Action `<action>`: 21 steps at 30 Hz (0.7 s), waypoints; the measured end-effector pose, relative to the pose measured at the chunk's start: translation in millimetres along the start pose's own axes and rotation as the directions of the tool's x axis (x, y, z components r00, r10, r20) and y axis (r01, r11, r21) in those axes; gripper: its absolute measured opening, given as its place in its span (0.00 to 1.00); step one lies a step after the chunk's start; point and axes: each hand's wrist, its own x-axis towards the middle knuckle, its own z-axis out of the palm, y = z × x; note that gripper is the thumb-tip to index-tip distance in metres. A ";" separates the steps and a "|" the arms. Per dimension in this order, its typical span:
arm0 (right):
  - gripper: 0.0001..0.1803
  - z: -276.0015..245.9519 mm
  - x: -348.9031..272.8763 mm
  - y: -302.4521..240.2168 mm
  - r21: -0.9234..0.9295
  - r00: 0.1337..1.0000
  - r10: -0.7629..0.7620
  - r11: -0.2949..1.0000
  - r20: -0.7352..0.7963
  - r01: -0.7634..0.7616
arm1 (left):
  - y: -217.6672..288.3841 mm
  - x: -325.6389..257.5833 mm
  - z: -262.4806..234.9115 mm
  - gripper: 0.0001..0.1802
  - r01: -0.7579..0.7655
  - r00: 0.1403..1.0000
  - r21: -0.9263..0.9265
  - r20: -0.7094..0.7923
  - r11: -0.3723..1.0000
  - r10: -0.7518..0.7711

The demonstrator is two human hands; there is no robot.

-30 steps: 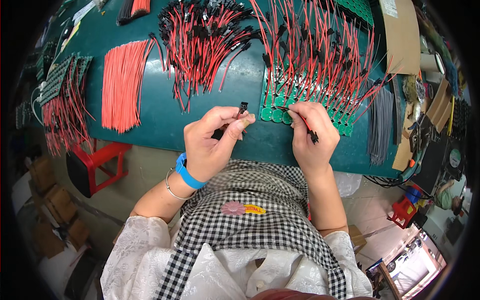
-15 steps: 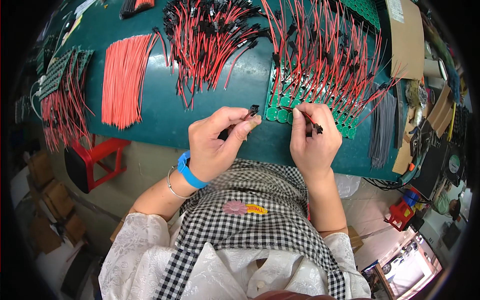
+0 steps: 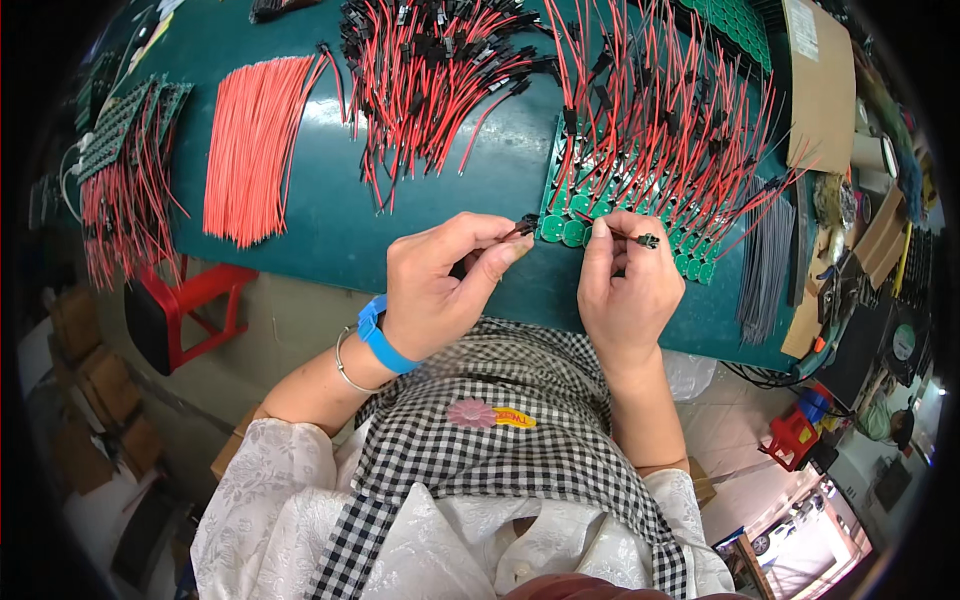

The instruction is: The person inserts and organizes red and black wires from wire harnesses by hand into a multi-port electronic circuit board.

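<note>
Two bare hands over a dark green table (image 3: 330, 220). Left hand (image 3: 435, 285) curled nearly closed, thumb and forefinger pinching one small black plug (image 3: 527, 222) at the near edge of a green circuit board strip (image 3: 560, 228). Right hand (image 3: 625, 280) also curled, fingertips (image 3: 598, 232) touching the strip's round green pads, one thin dark tool (image 3: 645, 240) pinched between its fingers; tool tip too small to identify. The strip runs along the table just in front of both hands, covered with many red wires (image 3: 680, 130) standing out of it, too many to count.

One loose heap of red wires with black plugs (image 3: 430, 70) further back, left of the strip. One flat bundle of plain red wires (image 3: 250, 145) left of that. One more batch of wired boards (image 3: 125, 170) at the far left edge. One bundle of grey wires (image 3: 765, 265) right of the strip. One blue wristband (image 3: 380, 335) and one thin bangle (image 3: 345, 365) on the left wrist. One red stool (image 3: 190, 305) on the floor below the table
</note>
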 end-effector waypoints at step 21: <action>0.05 -6.9 6.0 7.6 0.109 0.999 -0.019 0.994 0.042 0.014 | -0.1 0.4 3.5 0.06 -0.031 0.999 0.011 -0.017 0.999 0.031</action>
